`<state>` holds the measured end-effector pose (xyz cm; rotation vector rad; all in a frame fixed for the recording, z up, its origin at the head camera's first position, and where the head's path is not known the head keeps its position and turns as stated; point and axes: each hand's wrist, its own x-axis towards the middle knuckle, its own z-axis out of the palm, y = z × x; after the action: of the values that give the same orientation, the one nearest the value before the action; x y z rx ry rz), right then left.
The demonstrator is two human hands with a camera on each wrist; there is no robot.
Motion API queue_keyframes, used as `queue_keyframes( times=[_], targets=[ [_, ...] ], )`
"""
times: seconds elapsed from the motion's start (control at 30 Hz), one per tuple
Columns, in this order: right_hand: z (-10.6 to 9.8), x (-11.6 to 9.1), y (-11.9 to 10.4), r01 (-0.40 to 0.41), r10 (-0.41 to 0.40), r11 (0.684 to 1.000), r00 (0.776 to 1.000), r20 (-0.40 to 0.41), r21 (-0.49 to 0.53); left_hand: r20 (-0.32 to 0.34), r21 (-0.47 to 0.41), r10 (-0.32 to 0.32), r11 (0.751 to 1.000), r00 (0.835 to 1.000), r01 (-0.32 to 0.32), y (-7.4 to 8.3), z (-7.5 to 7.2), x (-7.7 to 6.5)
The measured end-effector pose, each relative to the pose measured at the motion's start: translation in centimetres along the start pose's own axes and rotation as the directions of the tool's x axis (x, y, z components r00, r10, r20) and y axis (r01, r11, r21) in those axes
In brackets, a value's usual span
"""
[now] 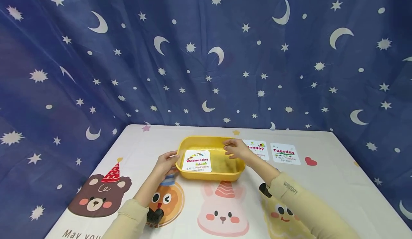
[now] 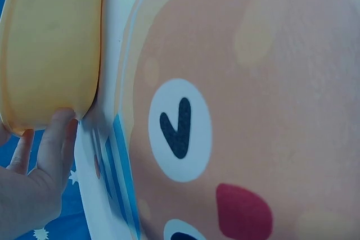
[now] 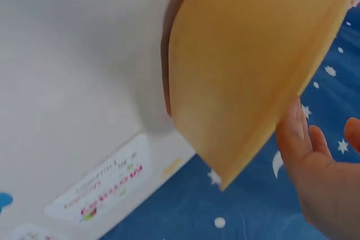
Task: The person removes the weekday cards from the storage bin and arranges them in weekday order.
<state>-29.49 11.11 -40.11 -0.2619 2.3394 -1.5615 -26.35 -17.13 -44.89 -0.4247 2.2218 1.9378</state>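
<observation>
A dark blue curtain (image 1: 289,81) printed with white moons and stars takes up most of what I can see, hanging behind and to the sides of a white table (image 1: 336,190). A person reaches in over its near edge, cream sleeves (image 1: 309,203) pushed up off both wrists. The tabletop carries printed figures: a brown bear (image 1: 94,196) over on the left, a pink rabbit (image 1: 222,224) in the middle, a yellow character (image 1: 283,226) partly under the right arm.

Toward the far side sits a yellow tray (image 1: 206,176), long side facing the person, just beyond the rabbit. The left hand (image 1: 164,164) grips its left end, fingers against the outer wall. The right hand (image 1: 236,149) is at the tray's far right, its fingers reaching in over the rim, loosely spread, with the thumb well away from them; whether the fingertips press on anything I can't tell.

Inside the tray, at its left, the Wednesday card (image 1: 197,164) lies face up. Just to the right of the tray is the Monday card (image 1: 257,147), partly hidden by the right hand, and beside that the Tuesday card (image 1: 284,154). A small red heart (image 1: 310,161) is printed next to Tuesday.
</observation>
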Motion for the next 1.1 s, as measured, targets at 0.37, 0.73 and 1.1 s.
queue_keyframes(
  times=[0.37,0.73,1.1],
  targets=[
    [3.4,1.3,-0.1,-0.211,0.208,0.967,0.978,0.033,0.145,0.009,-0.01,0.005,1.0,1.0,-0.005,-0.1,-0.2,0.1],
    [5.2,1.8,0.1,-0.313,0.313,0.936,0.95,0.025,0.162,0.006,-0.007,-0.004,1.0,1.0,0.004,-0.2,-0.2,0.0],
    [6.3,2.8,1.3,-0.343,0.355,0.89,0.935,0.015,0.299,0.012,-0.009,-0.004,1.0,1.0,0.004,-0.2,-0.2,0.2]
  ],
)
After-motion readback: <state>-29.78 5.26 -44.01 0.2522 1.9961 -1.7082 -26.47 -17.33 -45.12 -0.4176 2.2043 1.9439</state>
